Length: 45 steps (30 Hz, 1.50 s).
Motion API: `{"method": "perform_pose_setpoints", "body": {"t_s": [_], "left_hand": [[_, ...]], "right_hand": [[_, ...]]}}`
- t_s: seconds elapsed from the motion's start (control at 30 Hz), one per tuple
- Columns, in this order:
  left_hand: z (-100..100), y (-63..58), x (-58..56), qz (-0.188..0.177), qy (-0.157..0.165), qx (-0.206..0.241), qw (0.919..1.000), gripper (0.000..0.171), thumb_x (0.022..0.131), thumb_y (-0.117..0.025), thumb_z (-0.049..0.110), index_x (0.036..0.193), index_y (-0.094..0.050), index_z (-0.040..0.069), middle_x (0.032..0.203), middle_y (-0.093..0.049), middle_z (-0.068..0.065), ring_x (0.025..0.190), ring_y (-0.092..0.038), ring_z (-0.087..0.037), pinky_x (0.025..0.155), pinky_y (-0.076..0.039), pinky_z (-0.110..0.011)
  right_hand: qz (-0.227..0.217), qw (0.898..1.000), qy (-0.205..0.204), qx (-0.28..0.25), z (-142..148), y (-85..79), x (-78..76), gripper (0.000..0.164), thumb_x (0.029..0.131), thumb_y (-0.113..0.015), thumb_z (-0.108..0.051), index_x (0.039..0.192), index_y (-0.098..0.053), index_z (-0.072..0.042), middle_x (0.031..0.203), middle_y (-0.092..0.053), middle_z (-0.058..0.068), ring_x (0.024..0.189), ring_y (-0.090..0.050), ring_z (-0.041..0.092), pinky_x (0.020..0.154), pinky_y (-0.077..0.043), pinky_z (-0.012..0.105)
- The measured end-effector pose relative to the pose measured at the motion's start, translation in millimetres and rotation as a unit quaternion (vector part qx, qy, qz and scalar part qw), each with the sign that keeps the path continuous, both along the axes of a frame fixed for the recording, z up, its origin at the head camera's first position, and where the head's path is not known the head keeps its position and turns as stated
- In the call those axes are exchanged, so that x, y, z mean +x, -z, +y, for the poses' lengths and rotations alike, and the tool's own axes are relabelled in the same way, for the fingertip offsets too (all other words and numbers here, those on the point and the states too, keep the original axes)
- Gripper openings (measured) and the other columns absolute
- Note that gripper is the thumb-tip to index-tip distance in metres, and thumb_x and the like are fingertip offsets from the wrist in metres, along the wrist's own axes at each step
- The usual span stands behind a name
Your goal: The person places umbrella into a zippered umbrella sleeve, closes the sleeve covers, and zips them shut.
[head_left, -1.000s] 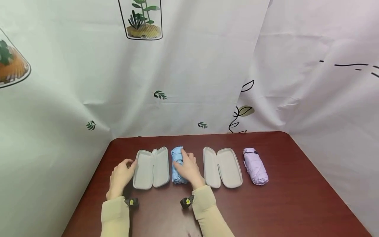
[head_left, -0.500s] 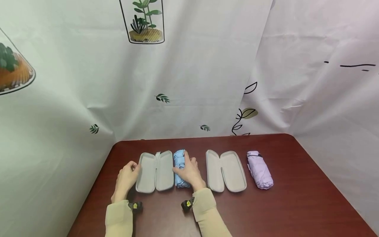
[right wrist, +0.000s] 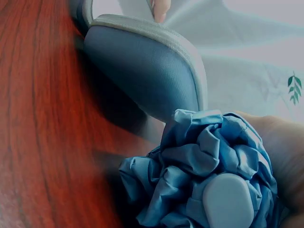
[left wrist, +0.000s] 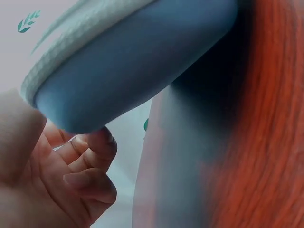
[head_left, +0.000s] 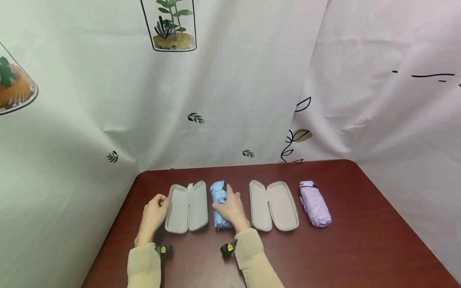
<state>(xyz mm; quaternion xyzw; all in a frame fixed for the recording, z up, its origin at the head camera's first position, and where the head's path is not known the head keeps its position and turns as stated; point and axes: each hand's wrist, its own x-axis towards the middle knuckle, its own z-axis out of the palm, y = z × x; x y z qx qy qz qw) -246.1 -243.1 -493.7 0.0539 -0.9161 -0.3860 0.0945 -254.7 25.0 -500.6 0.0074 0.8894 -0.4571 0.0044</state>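
Note:
A light grey hard case (head_left: 177,210) lies unfolded at the left, both halves facing up. My left hand (head_left: 153,216) pinches its left rim, and the left wrist view shows curled fingers (left wrist: 92,183) at the blue-grey underside of the case (left wrist: 109,76). To the right of this case is a blue folded umbrella (head_left: 219,195). Thumb and fingers of my right hand (head_left: 232,208) grip it from above and the right. In the right wrist view, the bunched fabric of the umbrella (right wrist: 190,156) surrounds a pale rounded end cap (right wrist: 229,202), close beside the case.
A second unfolded grey case (head_left: 282,206) lies right of my right hand. Beyond it is a lilac folded umbrella (head_left: 315,205) with a dark strap. All rest on a reddish-brown table (head_left: 345,256), with a printed white curtain (head_left: 230,80) around the back and sides.
The head view shifts slightly. My right hand's fingers have settled round the blue umbrella's far part, where a black bit now shows. My left hand has closed in on the case's rim.

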Motion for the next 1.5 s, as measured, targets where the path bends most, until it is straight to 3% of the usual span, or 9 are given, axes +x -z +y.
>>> {"method": "perform_pose_setpoints", "body": {"t_s": [0.2, 0.57, 0.77, 1.13, 1.33, 1.5], "left_hand": [[-0.7, -2.2, -0.2, 0.006, -0.005, 0.007, 0.9999, 0.02, 0.1, -0.052, 0.026, 0.091, -0.056, 0.008, 0.075, -0.047, -0.005, 0.065, -0.045, -0.02, 0.057, -0.035, -0.033], [-1.4, -0.7, 0.4, 0.007, -0.005, 0.011, 0.9999, 0.021, 0.099, -0.052, 0.027, 0.093, -0.057, 0.008, 0.076, -0.048, -0.005, 0.067, -0.046, -0.02, 0.058, -0.035, -0.033], [-2.3, -1.0, 0.3, 0.009, -0.006, 0.002, 0.9999, 0.019, 0.099, -0.053, 0.025, 0.094, -0.057, 0.007, 0.076, -0.049, -0.005, 0.068, -0.047, -0.021, 0.059, -0.036, -0.034], [-2.2, 1.4, 0.3, 0.01, -0.008, -0.006, 0.9999, 0.019, 0.099, -0.053, 0.025, 0.094, -0.057, 0.007, 0.077, -0.051, -0.006, 0.068, -0.048, -0.021, 0.058, -0.036, -0.034], [-2.2, 0.9, 0.9, 0.005, -0.009, -0.015, 0.9998, 0.019, 0.099, -0.052, 0.027, 0.096, -0.057, 0.009, 0.079, -0.052, -0.006, 0.068, -0.048, -0.021, 0.058, -0.035, -0.034], [-3.0, 0.7, 1.9, 0.004, -0.011, -0.015, 0.9998, 0.02, 0.099, -0.049, 0.028, 0.096, -0.057, 0.009, 0.079, -0.052, -0.006, 0.069, -0.048, -0.021, 0.058, -0.034, -0.035]], "right_hand": [[0.039, 0.999, 0.014, -0.005, 1.0, -15.8, 0.9, 0.092, 0.077, -0.074, -0.033, 0.154, -0.028, -0.011, 0.134, -0.044, 0.03, 0.104, -0.054, 0.038, 0.087, -0.045, 0.053], [0.053, 0.999, -0.005, 0.009, -20.3, -41.5, 13.7, 0.093, 0.075, -0.074, -0.035, 0.154, -0.028, -0.018, 0.12, -0.049, 0.019, 0.081, -0.053, 0.024, 0.066, -0.046, 0.037], [0.053, 0.998, -0.026, 0.032, -42.5, -48.1, 15.1, 0.095, 0.075, -0.074, -0.037, 0.155, -0.026, -0.017, 0.129, -0.05, 0.021, 0.093, -0.056, 0.03, 0.075, -0.048, 0.044], [0.013, 0.997, -0.041, 0.059, -72.1, -50.0, 11.3, 0.096, 0.078, -0.073, -0.043, 0.156, -0.024, -0.015, 0.141, -0.045, 0.023, 0.118, -0.053, 0.037, 0.09, -0.046, 0.051], [0.019, 0.995, -0.037, 0.089, -77.8, -41.3, 2.5, 0.09, 0.077, -0.074, -0.044, 0.149, -0.036, -0.007, 0.132, -0.051, 0.022, 0.109, -0.058, 0.035, 0.084, -0.049, 0.048], [0.008, 0.995, -0.026, 0.099, -78.0, -32.3, -3.5, 0.09, 0.075, -0.074, -0.045, 0.148, -0.037, -0.006, 0.129, -0.052, 0.023, 0.105, -0.059, 0.036, 0.082, -0.049, 0.049]]}}
